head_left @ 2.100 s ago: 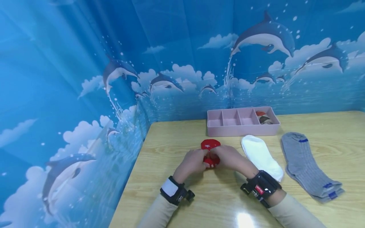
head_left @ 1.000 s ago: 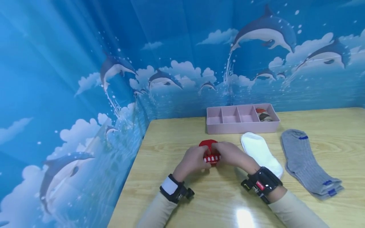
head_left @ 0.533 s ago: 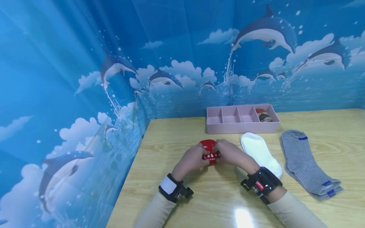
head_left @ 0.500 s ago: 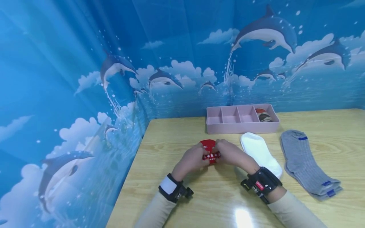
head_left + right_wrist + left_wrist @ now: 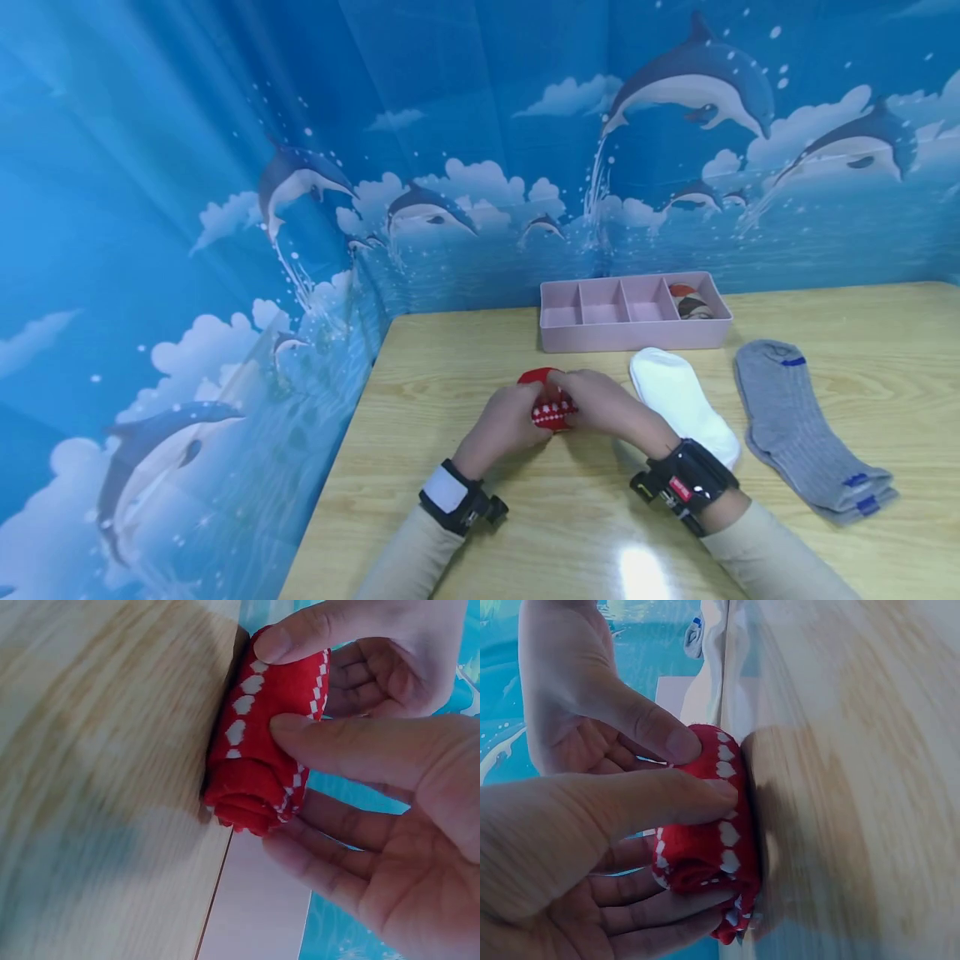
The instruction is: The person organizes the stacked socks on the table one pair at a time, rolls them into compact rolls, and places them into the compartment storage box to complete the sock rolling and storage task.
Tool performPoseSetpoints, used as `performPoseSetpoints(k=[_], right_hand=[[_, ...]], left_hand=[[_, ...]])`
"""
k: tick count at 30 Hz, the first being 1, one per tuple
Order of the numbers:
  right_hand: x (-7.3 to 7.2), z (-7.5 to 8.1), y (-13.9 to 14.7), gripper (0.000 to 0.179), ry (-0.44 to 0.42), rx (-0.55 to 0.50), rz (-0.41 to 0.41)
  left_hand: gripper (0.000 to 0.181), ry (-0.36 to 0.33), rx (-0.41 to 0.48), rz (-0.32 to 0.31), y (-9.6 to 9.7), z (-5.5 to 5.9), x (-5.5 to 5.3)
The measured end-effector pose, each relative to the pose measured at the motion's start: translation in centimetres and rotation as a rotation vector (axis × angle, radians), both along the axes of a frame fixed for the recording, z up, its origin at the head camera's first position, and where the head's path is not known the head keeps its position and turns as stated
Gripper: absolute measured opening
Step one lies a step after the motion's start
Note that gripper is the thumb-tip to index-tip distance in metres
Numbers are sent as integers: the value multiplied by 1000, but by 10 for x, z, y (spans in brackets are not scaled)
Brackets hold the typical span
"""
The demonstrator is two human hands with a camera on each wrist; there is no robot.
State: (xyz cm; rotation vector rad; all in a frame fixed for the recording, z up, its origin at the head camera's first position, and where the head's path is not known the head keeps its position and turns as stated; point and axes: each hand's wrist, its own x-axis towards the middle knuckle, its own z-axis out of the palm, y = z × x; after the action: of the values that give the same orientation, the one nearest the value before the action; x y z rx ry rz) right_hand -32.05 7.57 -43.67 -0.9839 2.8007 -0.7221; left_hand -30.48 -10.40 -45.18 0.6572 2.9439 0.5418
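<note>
A red sock (image 5: pixel 553 414) with white heart patterns lies on the table, rolled into a thick bundle with a flat red part showing beyond the hands. My left hand (image 5: pixel 504 423) grips its left side, and my right hand (image 5: pixel 603 406) grips its right side. In the left wrist view, both thumbs press on the near face of the red roll (image 5: pixel 686 851), with the left fingers under its end. The right wrist view shows the coiled layers at one end of the red roll (image 5: pixel 244 799), with the right thumb on top. The fingers behind it are partly hidden.
A pink box (image 5: pixel 633 337) with several compartments stands at the back; its rightmost one holds a rolled orange, brown and white bundle (image 5: pixel 692 303). White socks (image 5: pixel 682 404) lie flat right of my hands, with grey socks (image 5: pixel 798 429) farther right. A dolphin-print curtain hangs behind.
The red sock's roll has turned under my fingers, and rows of white pattern now show across it. Both hands stay on it, with their fingers shifting slightly.
</note>
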Motion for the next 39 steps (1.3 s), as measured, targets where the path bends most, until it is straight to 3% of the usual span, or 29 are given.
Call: performPoseSetpoints(k=[10, 17, 21, 24, 34, 39], right_hand=[[-1, -5, -4, 31, -10, 35, -49], [-1, -8, -5, 37, -5, 46, -46], [-1, -5, -3, 35, -78, 52, -51], [-2, -4, -1, 31, -115, 42, -41], [-8, -9, 3, 13, -188, -17, 0], [-8, -9, 5, 9, -193, -32, 22]], left_hand=[[30, -89, 49, 35, -3, 3, -3], [24, -150, 91, -26, -6, 6, -4], [12, -128, 30, -58, -8, 7, -6], [14, -104, -9, -63, -9, 7, -7], [20, -182, 64, 24, -9, 10, -5], [32, -92, -18, -4, -7, 9, -3]])
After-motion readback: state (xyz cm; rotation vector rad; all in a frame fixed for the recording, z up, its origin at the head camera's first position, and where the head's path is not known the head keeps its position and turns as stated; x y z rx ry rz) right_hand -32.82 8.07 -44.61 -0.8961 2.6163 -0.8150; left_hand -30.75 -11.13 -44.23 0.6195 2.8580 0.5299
